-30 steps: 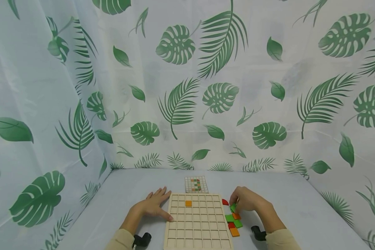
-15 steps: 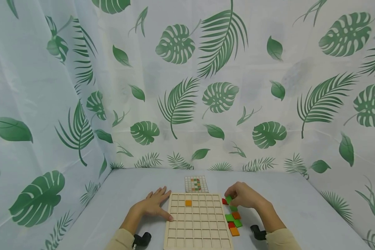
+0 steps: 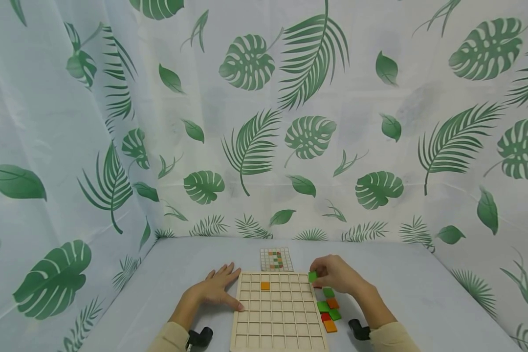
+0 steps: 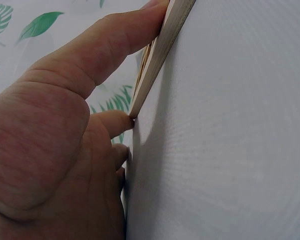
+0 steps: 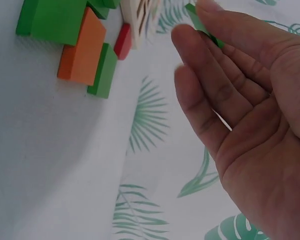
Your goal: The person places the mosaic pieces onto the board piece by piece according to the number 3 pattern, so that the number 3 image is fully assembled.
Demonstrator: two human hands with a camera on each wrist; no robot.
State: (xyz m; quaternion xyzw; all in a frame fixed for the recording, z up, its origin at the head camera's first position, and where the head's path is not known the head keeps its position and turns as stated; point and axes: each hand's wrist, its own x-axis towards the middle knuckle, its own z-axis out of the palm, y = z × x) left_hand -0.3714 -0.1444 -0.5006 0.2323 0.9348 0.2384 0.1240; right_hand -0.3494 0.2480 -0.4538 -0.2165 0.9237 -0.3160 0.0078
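Observation:
My right hand (image 3: 338, 275) pinches a green square tile (image 3: 313, 277) between thumb and fingers, over the far right corner of the wooden grid board (image 3: 278, 317). In the right wrist view, the fingers mostly cover that held tile (image 5: 193, 17). My left hand (image 3: 215, 288) lies with spread fingers along the board's left side, its thumb on the edge. The left wrist view shows thumb and a fingertip touching the board's side (image 4: 157, 65). One orange square tile (image 3: 265, 286) sits in a cell near the board's far left.
Beside the board's right edge lie several loose tiles: green (image 3: 328, 292), orange (image 3: 330, 326) and red (image 3: 325, 317). A red piece (image 3: 318, 287) is mostly hidden below my right hand. Behind the board lies a small card (image 3: 276, 259) printed with a coloured grid pattern.
My right hand has picked a green tile from the loose pieces and carried it left and away from me, to the board's far right corner. My left hand keeps its place.

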